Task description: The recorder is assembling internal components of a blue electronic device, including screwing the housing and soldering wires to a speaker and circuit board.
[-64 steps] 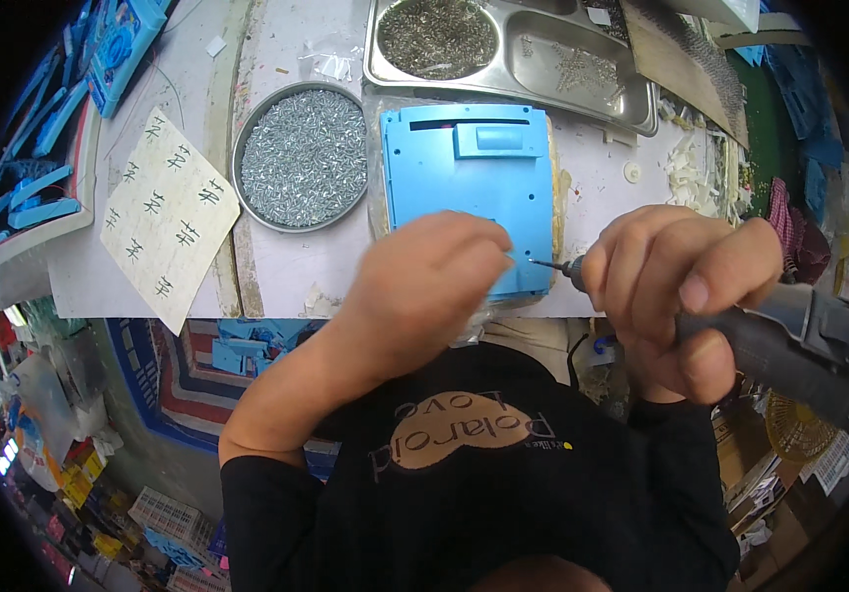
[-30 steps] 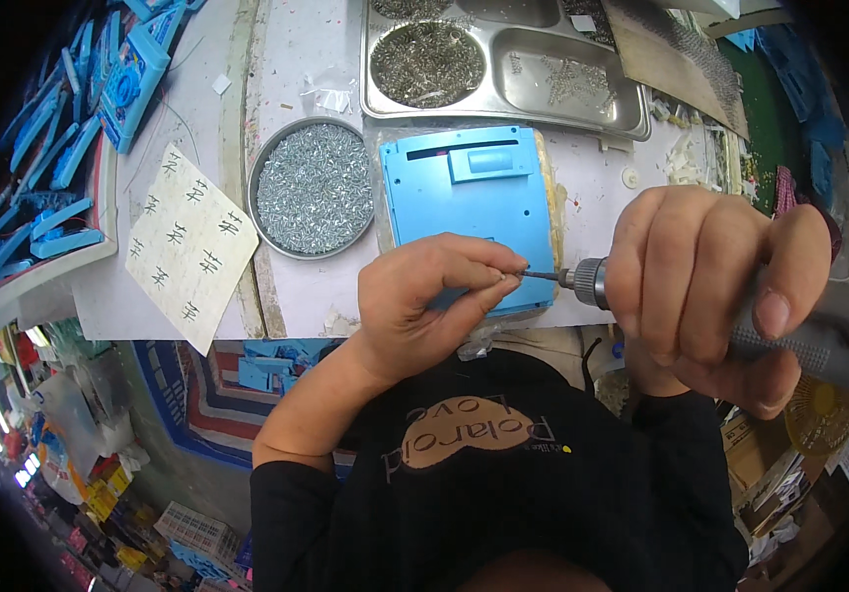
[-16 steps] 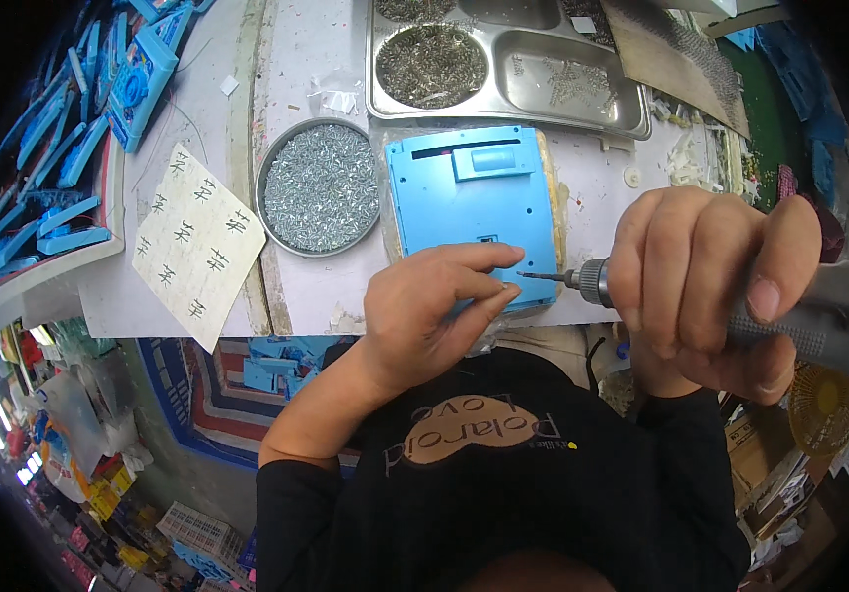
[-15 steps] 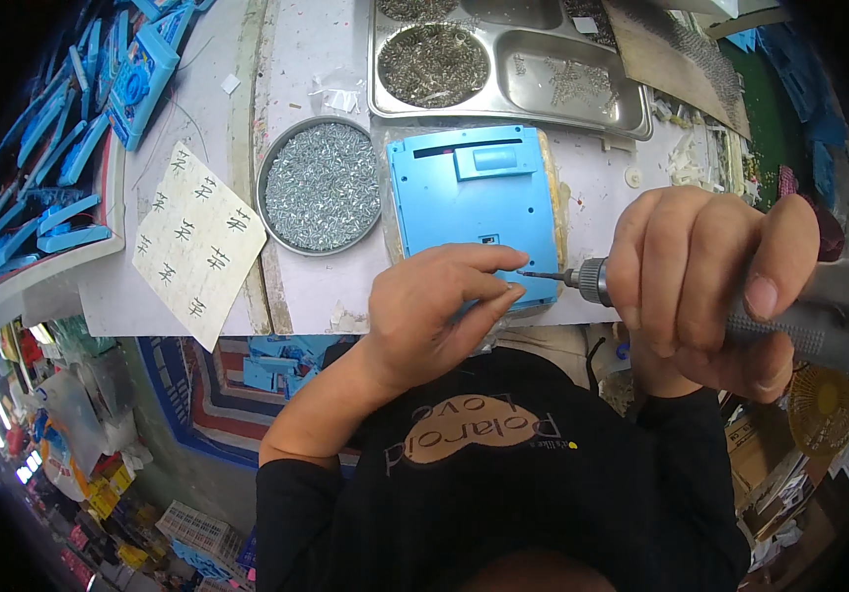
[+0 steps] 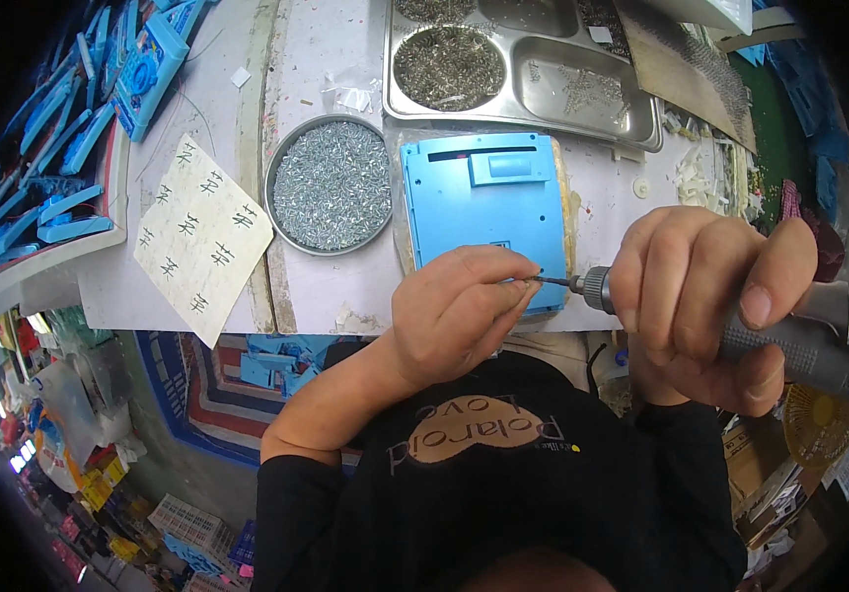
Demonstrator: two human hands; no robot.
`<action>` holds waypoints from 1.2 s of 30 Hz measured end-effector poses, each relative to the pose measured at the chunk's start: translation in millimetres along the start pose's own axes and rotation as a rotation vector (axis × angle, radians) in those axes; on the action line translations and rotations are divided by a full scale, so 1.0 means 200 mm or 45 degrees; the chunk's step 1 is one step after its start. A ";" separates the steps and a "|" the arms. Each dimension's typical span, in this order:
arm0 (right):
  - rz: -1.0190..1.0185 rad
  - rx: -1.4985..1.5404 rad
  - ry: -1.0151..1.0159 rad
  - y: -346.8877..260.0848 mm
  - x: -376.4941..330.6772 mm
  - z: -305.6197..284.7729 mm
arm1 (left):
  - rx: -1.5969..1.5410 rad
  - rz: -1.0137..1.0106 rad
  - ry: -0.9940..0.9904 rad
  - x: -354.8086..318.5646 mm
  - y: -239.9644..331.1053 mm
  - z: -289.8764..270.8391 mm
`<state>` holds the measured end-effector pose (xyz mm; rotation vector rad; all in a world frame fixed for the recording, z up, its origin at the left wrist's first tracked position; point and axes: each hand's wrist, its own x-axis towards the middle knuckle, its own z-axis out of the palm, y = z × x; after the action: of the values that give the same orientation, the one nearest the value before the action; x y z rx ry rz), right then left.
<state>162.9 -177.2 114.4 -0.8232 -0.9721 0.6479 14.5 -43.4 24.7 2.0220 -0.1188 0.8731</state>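
Note:
My right hand [image 5: 705, 296] is wrapped round a grey electric screwdriver [image 5: 799, 340], which lies nearly level with its thin bit [image 5: 554, 282] aimed left. The thumb and forefinger of my left hand [image 5: 464, 311] are pinched together at the tip of that bit. Whatever sits between those fingertips is too small to make out. Below both hands lies a light-blue plastic casing [image 5: 474, 212] with a raised rectangular part, a slot and small holes. My left hand covers its near edge. Left of the casing stands a round tin [image 5: 269, 192] full of small silver screws.
A steel compartment tray [image 5: 653, 133] with heaps of small metal parts stands behind the casing. A sheet of marked paper [image 5: 202, 237] lies at the left. Blue plastic parts [image 5: 79, 148] fill a box at the far left. A basket [image 5: 187, 395] sits below the table edge.
My left thumb and forefinger, a little apart before, have closed together at the bit's tip. The screwdriver stays in my right hand. The whole view has shifted slightly.

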 end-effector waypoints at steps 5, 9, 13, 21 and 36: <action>-0.026 -0.063 0.015 0.02 0.01 -0.05 | 0.085 -0.147 -0.095 0.03 -0.01 -0.08; -0.015 -0.253 0.166 0.13 0.00 -0.07 | 0.384 -0.046 -0.342 0.03 -0.15 -0.12; 0.066 -0.306 0.183 0.20 0.00 -0.05 | 0.326 -0.101 -0.304 0.02 -0.14 -0.09; 0.123 -0.653 -0.093 0.24 0.00 -0.08 | 0.332 -0.097 -0.381 0.03 -0.15 -0.10; 0.018 -0.530 -0.068 0.43 0.29 -0.32 | 0.264 -0.197 -0.344 0.02 -0.15 -0.10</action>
<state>235.7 -106.0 48.6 -1.1839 -1.1707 0.4865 19.9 -9.7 12.9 2.3023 -0.0215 0.5296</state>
